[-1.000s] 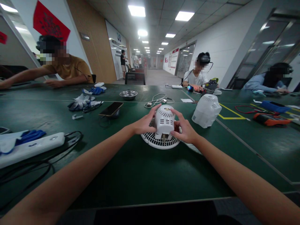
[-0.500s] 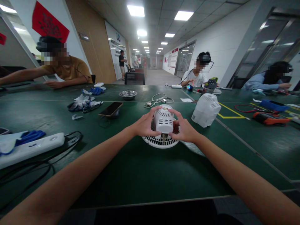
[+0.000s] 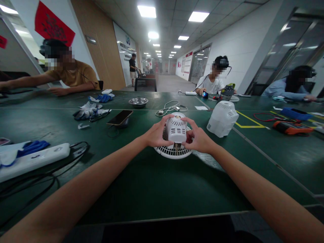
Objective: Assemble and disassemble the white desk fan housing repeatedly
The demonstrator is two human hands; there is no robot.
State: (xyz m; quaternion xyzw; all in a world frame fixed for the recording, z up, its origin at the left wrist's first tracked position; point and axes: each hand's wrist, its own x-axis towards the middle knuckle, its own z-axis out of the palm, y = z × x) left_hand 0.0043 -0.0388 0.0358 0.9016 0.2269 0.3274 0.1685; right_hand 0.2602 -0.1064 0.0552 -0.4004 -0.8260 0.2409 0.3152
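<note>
A white slotted fan motor cover stands upright in the middle of the table, over a round white fan grille that lies flat. My left hand is closed round the cover's left side, thumb low and fingers near the top. On its right side my right hand grips it in the same way. Beneath the cover's lower edge a small metal part shows in front of the grille. Both palms hide the cover's sides. To the right stands a white translucent plastic housing, apart from my hands.
Behind the grille lie a white cable and a metal bowl. Leftward are a phone, gloves and a white power strip. An orange multimeter lies right. Several people sit across the table.
My hands keep their hold on the motor cover. The grille's front edge has shifted very slightly away from me. Across the table, a co-worker's hand has moved down to a small lit object.
</note>
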